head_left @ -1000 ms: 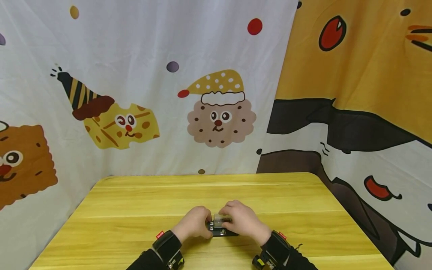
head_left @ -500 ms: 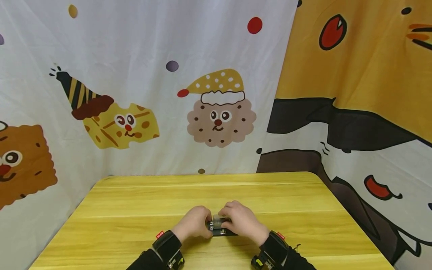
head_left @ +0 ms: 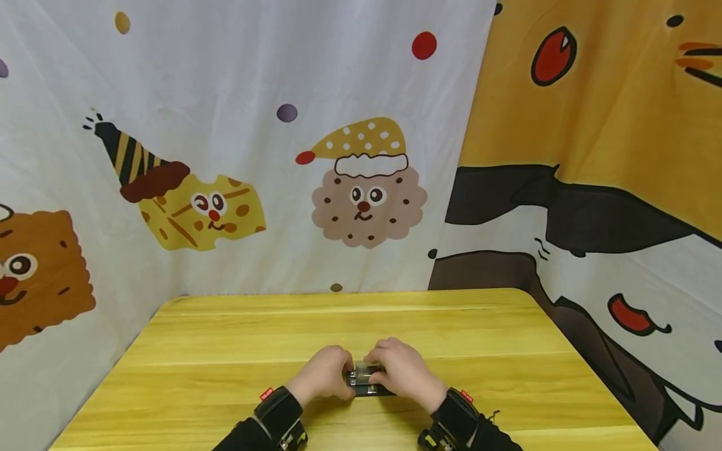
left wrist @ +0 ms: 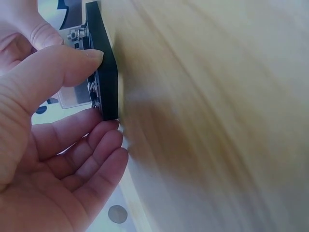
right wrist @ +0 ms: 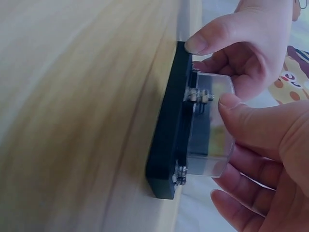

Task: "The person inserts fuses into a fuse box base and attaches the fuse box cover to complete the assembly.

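A small black base (right wrist: 169,130) with metal screw posts (right wrist: 200,95) lies on the wooden table in front of me. Over it sits a clear plastic cover (right wrist: 205,166), boxy in shape. My left hand (head_left: 327,374) holds the base's left end, thumb on its upper face and fingers at its far edge, as the left wrist view shows. With thumb and fingers, my right hand (head_left: 407,371) pinches the cover from its two sides. The cover's right part is hidden behind the right hand in the head view.
The light wooden table (head_left: 248,326) stretches out around both hands. Behind it hangs a white cloth (head_left: 225,81) printed with cartoon food, and at the right a yellow and black printed one (head_left: 519,125). Both wrists wear black straps.
The right hand and the clear cover sit slightly lower and a little further left than a second ago. The left hand has kept its hold on the base.
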Demonstrator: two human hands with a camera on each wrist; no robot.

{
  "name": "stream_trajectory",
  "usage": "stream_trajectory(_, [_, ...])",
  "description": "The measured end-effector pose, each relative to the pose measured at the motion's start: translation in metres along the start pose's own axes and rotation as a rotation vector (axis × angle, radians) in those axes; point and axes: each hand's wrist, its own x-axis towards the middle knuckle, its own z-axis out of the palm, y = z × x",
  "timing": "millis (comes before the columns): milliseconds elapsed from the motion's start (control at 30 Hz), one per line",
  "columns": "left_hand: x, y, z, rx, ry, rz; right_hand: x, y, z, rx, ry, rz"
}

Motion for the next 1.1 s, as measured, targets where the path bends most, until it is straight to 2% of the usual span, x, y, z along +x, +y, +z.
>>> stream_trajectory(300, [0.001,-0.003,0.001,0.011,0.014,0.017,0.001,0.001,0.003,0.012,-0.009,0.025])
stream_trajectory(567, [0.000,-0.006,0.001,-0.027,-0.011,-0.003,0.003,0.002,0.007,0.036,-0.026,0.028])
stream_trajectory(767, [-0.002,-0.006,-0.001,-0.069,-0.026,0.004,0.000,0.008,0.006,0.144,-0.063,0.034])
stream_trajectory(833, [-0.005,-0.006,-0.003,-0.090,-0.010,0.012,-0.005,0.011,0.004,0.200,-0.067,0.053])
stream_trajectory(933, [-0.013,-0.009,-0.007,-0.103,0.046,0.001,-0.012,0.018,-0.003,0.239,-0.029,0.080])
stream_trajectory(1033, [-0.023,-0.016,-0.011,-0.099,0.104,-0.035,-0.020,0.025,-0.011,0.216,0.029,0.114])
stream_trajectory(1100, [-0.030,-0.022,-0.014,-0.107,0.119,-0.059,-0.027,0.031,-0.016,0.190,0.060,0.147])
